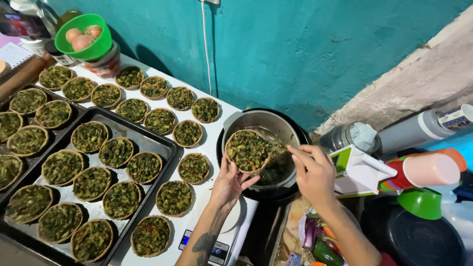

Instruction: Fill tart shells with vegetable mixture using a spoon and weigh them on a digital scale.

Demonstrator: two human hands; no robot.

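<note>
1. The filled tart shell (248,150) sits on the fingertips of the left hand (230,183), held over the rim of the steel pot (256,123).
2. The right hand (314,173) is just beside it, fingers pinched shut on a utensil whose end dips toward the pot; the utensil itself is hard to make out.
3. More filled tarts lie on the dark tray (157,140) and the white desk (217,130).
4. A green bowl (84,34) of eggs stands at the far left.

Left hand (230,182) cupping upward with fingers spread, tattooed forearm rising from below — right hand (311,173) hovering alongside, fingers pinching together, wrist bending down and inward.
</note>
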